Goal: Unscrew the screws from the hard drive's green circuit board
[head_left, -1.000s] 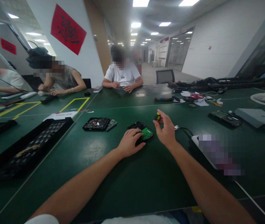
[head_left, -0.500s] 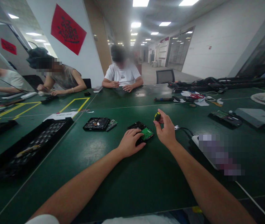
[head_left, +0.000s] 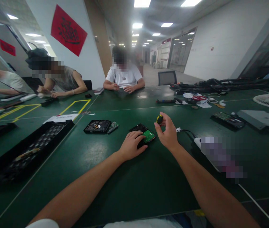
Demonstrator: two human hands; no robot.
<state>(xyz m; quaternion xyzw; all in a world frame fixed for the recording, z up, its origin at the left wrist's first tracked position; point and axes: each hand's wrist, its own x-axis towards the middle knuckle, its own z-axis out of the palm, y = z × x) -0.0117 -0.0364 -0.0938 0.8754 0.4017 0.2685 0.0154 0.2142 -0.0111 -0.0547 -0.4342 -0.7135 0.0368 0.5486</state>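
Observation:
My left hand (head_left: pixel 131 146) lies on the near edge of a black hard drive (head_left: pixel 137 128) with a green circuit board (head_left: pixel 149 136), fingers curled over it, holding it down on the green table (head_left: pixel 125 177). My right hand (head_left: pixel 166 131) is raised just right of the drive, and its fingertips pinch the black and yellow handle of a small screwdriver (head_left: pixel 159 119). The tool's tip is hidden behind the hand.
A second opened drive (head_left: pixel 98 126) lies to the left, and a long black tray (head_left: pixel 27 148) beyond it. A white device with a cable (head_left: pixel 197 141) sits at my right. Tools, papers and a board (head_left: pixel 228 119) lie further right. Three people sit across the table.
My right hand has shifted slightly left and down with the screwdriver, and its fingers have turned a little on the handle. My left hand has stayed on the drive.

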